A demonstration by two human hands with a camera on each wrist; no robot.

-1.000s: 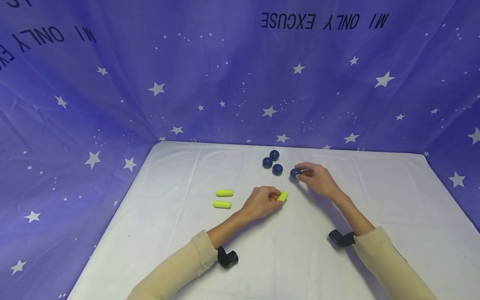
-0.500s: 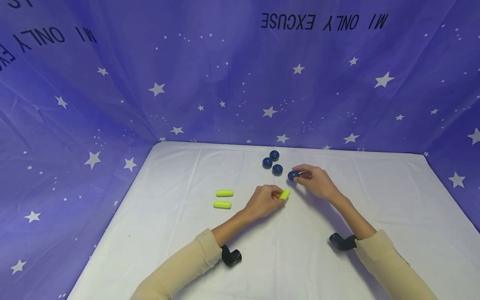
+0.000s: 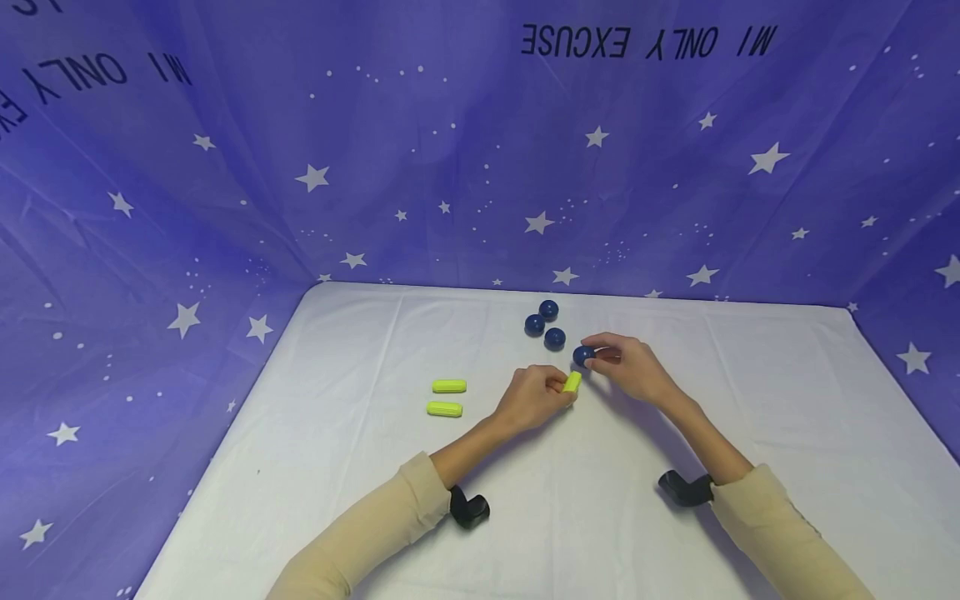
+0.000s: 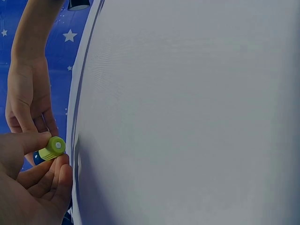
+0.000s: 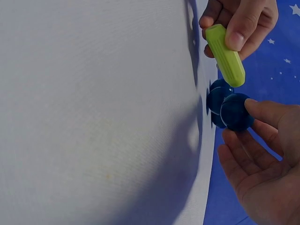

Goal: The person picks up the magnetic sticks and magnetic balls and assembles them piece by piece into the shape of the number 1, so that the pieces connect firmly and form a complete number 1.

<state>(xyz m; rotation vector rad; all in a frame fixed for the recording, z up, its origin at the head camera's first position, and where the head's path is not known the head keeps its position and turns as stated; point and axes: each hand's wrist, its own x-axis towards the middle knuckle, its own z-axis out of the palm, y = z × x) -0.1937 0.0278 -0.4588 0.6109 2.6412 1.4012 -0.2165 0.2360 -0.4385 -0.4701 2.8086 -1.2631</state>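
Note:
Between thumb and fingers, my left hand [image 3: 528,398] pinches a short yellow-green ribbed stick [image 5: 226,56], which looks like a magnetic building rod. My right hand [image 3: 630,367] holds a dark blue ball [image 5: 236,112] by thumb and fingertips. In the head view the stick's far end is close to the ball; the right wrist view shows a small gap between them. Three more blue balls [image 3: 555,339] lie just behind the hands. Two further yellow-green sticks [image 3: 445,409] lie side by side to the left of my left hand.
A white cloth [image 3: 360,500] covers the table. Purple star-printed fabric [image 3: 450,167] stands behind and along both sides. A black wrist camera [image 3: 470,508] sits below the left sleeve, another black camera [image 3: 684,488] below the right.
The right hand has brought its ball slightly left and nearer the person. The left hand has moved a little right and forward with its stick, narrowing the gap. The loose pieces have stayed put.

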